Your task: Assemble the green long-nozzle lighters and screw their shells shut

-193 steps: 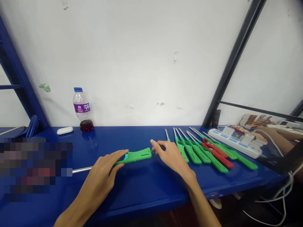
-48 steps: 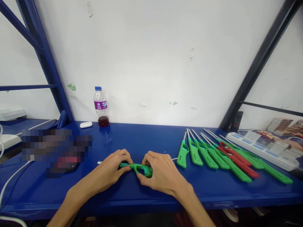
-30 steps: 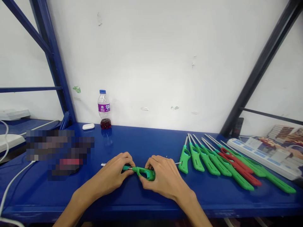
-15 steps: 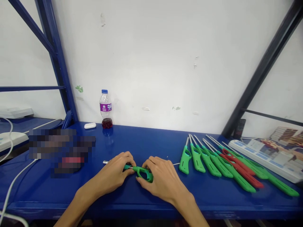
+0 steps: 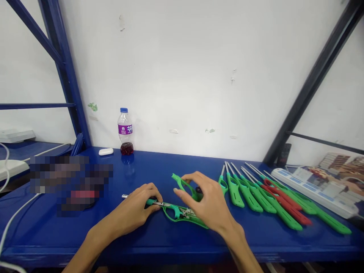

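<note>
On the blue table lies an opened green lighter (image 5: 186, 217), its teal trigger and inner parts exposed. My left hand (image 5: 142, 204) pinches it near the teal collar, and its metal tube end shows to the left of that hand. Raised above the lighter's body, my right hand (image 5: 209, 201) holds a loose green half-shell (image 5: 183, 182) between thumb and fingers. A dark round bit shows beside the right fingers; what it is I cannot make out.
Several green lighters (image 5: 250, 195) and red ones (image 5: 287, 200) lie fanned at the right, before a white power strip (image 5: 315, 193). A bottle (image 5: 125, 131) and a white case (image 5: 106, 151) stand near the wall. Blurred items (image 5: 82, 189) lie left.
The green half-shell has come off the lighter and moved up and right with my right hand, uncovering the inner parts. My left hand keeps its hold on the lighter.
</note>
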Tool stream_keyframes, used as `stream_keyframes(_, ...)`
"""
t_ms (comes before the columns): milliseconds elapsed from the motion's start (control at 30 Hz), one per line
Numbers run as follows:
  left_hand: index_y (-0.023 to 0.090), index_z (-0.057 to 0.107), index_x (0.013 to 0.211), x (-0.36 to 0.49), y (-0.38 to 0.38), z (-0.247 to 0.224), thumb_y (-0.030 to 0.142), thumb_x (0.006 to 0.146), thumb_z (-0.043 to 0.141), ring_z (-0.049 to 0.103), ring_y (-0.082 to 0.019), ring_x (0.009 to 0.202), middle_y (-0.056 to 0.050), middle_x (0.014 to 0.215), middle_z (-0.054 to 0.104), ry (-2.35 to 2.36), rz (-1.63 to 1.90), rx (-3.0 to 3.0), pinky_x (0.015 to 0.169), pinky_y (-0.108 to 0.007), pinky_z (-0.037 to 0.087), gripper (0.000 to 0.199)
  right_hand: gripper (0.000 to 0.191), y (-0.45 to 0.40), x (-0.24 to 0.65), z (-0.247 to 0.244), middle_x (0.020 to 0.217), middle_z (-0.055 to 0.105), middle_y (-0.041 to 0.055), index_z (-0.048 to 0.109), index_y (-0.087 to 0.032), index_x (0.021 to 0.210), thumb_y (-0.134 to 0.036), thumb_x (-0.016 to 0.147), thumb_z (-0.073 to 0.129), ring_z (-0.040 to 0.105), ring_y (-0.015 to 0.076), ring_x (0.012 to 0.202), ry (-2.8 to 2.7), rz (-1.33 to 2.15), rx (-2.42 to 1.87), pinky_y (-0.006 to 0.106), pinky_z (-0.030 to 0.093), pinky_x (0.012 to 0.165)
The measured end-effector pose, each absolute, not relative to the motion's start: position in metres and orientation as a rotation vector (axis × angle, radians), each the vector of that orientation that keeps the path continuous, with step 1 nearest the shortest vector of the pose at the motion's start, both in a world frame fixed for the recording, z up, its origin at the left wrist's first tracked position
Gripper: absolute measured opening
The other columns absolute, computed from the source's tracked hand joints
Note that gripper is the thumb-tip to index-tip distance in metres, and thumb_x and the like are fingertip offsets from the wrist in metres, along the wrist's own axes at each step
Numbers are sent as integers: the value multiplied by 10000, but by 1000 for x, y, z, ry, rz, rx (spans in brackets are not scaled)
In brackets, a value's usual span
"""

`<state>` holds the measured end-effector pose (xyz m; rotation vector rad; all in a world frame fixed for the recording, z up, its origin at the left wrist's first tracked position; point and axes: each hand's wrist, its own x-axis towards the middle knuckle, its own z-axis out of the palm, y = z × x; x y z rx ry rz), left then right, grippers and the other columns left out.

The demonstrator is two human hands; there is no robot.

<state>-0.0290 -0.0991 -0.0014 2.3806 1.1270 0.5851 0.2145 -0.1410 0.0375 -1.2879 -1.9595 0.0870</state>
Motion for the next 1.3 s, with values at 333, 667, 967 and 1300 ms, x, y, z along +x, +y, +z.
stream_keyframes(333,265,720,1005,-11,-108,2,257,1019,546,610,-241,1035,-26,1112,681,1063,695,2522,1091,-462,417,174,442,-78,215,41,1100,755,105,788,-195,1053,-597,970,625,728,252,876,-2314,-54,-1567,349,469,750)
stream_keyframes(667,247,700,1006,10,-108,-7,208,1008,587,611,-241,990,-7,1054,722,1147,670,2564,913,-401,422,120,55,-163,250,33,912,798,-11,805,-297,906,-325,928,763,726,226,847,-2247,202,-1669,314,410,710)
stream_keyframes(967,237,688,954,4,-103,-19,152,1046,499,623,-216,855,-11,989,734,1067,658,2850,803,-371,408,226,76,-159,253,33,882,808,-2,817,-303,895,-248,848,839,731,247,833,-2265,239,-1703,302,383,660)
stream_keyframes(1300,219,623,976,8,-105,-18,160,1055,516,613,-217,829,-19,959,700,1103,650,2936,740,-331,420,146,86,-157,251,28,879,809,-5,804,-285,860,-208,847,837,734,254,841,-2259,238,-1710,295,374,667)
